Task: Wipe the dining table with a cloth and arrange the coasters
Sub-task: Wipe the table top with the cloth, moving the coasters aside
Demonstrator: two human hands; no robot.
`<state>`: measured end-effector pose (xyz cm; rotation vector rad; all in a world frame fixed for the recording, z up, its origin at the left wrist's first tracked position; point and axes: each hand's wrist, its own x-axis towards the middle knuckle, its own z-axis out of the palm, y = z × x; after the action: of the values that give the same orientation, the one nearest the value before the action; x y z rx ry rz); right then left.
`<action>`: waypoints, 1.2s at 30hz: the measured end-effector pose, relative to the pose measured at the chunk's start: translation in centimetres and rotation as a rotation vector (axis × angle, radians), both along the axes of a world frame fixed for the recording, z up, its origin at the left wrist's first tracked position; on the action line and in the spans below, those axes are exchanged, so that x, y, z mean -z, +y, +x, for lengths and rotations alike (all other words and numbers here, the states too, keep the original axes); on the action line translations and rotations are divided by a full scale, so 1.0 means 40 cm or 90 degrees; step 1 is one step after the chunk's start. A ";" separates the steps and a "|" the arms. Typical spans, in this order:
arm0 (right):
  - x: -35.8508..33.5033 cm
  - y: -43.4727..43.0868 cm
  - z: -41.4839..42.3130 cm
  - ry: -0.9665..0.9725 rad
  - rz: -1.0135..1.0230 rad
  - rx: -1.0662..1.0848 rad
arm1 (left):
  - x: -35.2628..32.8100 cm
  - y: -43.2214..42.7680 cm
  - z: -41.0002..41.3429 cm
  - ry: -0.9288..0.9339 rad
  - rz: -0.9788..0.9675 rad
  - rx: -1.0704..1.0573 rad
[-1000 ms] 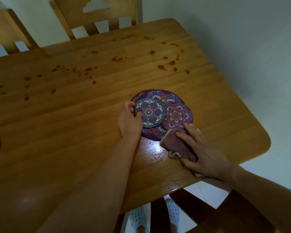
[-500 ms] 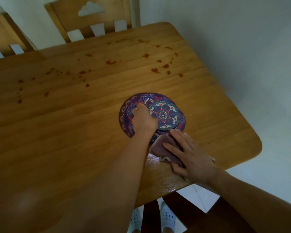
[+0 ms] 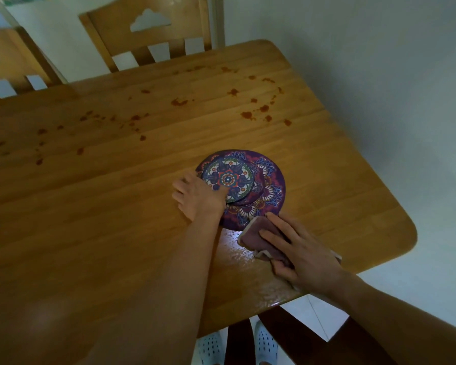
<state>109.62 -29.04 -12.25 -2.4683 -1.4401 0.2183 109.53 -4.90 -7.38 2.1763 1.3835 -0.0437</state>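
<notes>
- Three coasters (image 3: pixel 241 184) stacked under left hand (image 3: pixel 198 197) fingertips, thumb pinning the top one so nothing slides
- right hand (image 3: pixel 298 255), fingers spread flat, presses the cloth (image 3: pixel 250 234) down to wipe just beside them

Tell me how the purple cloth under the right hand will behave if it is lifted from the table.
The purple cloth would probably hang limp: it lies crumpled in folds under the right hand. It may be damp and somewhat heavier, since the wooden table glistens wet beside it. Breaking seems unlikely.
</notes>
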 end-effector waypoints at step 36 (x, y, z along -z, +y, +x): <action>0.011 0.223 0.045 0.083 0.061 0.038 | -0.007 0.285 -0.301 -0.199 -0.018 -0.166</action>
<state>111.44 -20.13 -12.68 -2.3700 -1.2915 0.2845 97.50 6.48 -7.12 1.8659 1.4563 0.3566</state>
